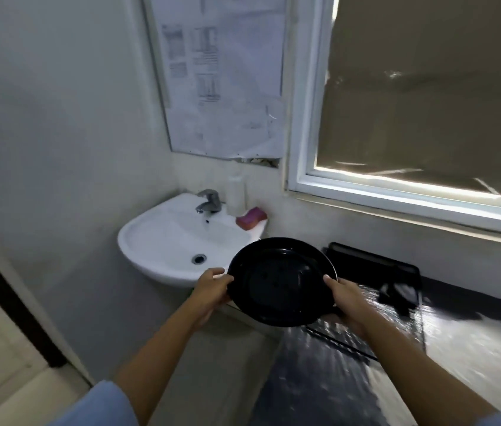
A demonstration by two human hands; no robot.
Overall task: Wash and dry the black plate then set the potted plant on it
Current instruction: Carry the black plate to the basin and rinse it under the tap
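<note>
Count: one black plate point(280, 281), one sink point(163, 238), one tap point(209, 202), one sponge point(251, 218), one white bottle point(236, 192), two hands.
Plate position: just below the middle of the frame, held in the air, overlapping the lower right rim of the sink and the left end of the counter point(473, 342).
Plate look: round, glossy black, shallow, with a raised rim and a flat centre carrying a few small marks; tilted with its face towards the camera.
Left hand point(212, 290): grips the plate's left edge, fingers curled round the rim, thumb on top.
Right hand point(346, 298): grips the plate's right edge, thumb lying on the upper face, fingers hidden underneath.
Sink: white, wall-mounted, left of centre, drain visible in the basin.
Sink ledge: pink sponge on the right corner, white bottle behind it, beside the tap.
Counter: lower right, pale and blurred, carrying a black tray point(396, 272) behind the plate.
Wall: paper-covered board point(221, 72) at upper centre; window point(427, 96) at upper right, covered with brown sheeting.
</note>
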